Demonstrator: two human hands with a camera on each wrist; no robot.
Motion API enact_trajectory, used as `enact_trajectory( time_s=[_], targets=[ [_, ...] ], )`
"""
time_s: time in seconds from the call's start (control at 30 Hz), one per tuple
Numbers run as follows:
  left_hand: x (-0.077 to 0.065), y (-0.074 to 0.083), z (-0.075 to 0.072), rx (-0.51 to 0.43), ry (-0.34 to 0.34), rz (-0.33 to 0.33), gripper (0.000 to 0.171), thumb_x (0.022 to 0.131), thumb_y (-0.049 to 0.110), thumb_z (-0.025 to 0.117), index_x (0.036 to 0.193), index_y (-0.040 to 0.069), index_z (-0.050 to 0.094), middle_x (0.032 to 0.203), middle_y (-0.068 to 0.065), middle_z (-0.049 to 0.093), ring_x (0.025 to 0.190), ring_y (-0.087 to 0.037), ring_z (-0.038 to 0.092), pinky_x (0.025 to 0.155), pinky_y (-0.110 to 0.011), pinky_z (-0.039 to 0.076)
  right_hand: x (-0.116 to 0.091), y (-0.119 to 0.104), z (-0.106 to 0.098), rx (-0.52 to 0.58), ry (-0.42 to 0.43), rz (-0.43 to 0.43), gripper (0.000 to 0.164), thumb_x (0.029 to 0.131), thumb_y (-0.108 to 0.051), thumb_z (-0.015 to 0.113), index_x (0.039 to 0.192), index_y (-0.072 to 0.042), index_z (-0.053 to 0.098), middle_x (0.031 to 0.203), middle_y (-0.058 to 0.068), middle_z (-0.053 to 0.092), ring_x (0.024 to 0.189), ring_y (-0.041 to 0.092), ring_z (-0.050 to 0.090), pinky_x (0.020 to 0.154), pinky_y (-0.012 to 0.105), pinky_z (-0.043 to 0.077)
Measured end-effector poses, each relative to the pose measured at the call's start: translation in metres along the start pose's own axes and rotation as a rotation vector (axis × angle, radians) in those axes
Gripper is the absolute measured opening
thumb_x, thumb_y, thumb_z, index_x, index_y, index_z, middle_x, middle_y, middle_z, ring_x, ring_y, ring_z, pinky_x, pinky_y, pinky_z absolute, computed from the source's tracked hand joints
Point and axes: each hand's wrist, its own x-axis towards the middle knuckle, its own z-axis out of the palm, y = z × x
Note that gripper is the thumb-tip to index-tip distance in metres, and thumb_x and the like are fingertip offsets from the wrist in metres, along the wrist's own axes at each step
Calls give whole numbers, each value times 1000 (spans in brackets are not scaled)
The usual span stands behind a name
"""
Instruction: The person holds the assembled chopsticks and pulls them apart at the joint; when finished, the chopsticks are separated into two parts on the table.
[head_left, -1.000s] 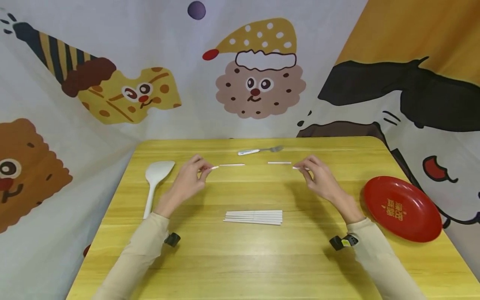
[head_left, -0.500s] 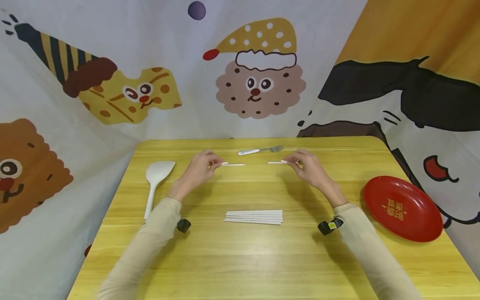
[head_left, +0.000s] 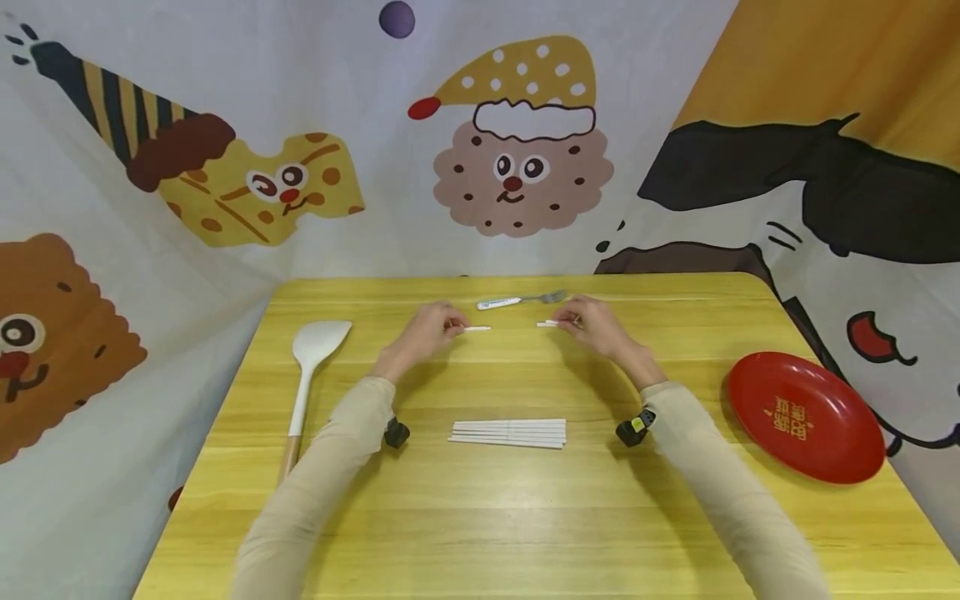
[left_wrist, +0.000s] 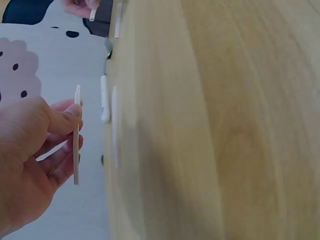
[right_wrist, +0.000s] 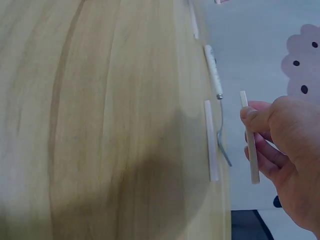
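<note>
In the head view, my left hand is over the far half of the table, to the left of the fork. Between its thumb and fingers it pinches a short pale wooden stick with an uneven tip. Opposite it, my right hand pinches a similar short stick by its upper part. Beside and below each held piece, another short stick lies on the table: one left stick and one right stick. Both held sticks look raised off the wood in the wrist views.
A fork with a white handle lies near the back edge. Several longer white sticks lie side by side mid-table. A white spatula is at left, partly behind the left sleeve; a red oval plate is at right.
Both hands have moved inward toward each other and slightly away from me, carrying their short sticks over the ones on the table. More of the spatula's wooden handle shows.
</note>
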Motion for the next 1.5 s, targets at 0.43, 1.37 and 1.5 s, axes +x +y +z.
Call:
enact_trajectory(
  time_s=[0.43,1.37,1.5],
  targets=[
    [12,-2,21,-69,-59,-44,16,94,0,66,104,6,77,100,-8,71,91,-20,64,85,-33,56,8,8,24,17,-50,48,7,90,0,73,96,-2,77,93,13,72,83,24,67,75,39,58],
    [18,-3,39,-23,-32,-60,16,98,5,63,106,8,76,101,-5,67,94,-19,61,83,-32,55,0,7,31,-8,-95,109,9,93,-4,70,99,-8,77,91,7,67,79,18,59,69,32,53],
    [18,-2,40,-25,-27,-57,15,97,3,63,105,8,76,100,-5,66,93,-19,60,83,-33,55,-1,5,29,12,-73,92,11,92,-3,72,101,-7,77,97,9,68,86,22,66,76,35,59]
  ],
)
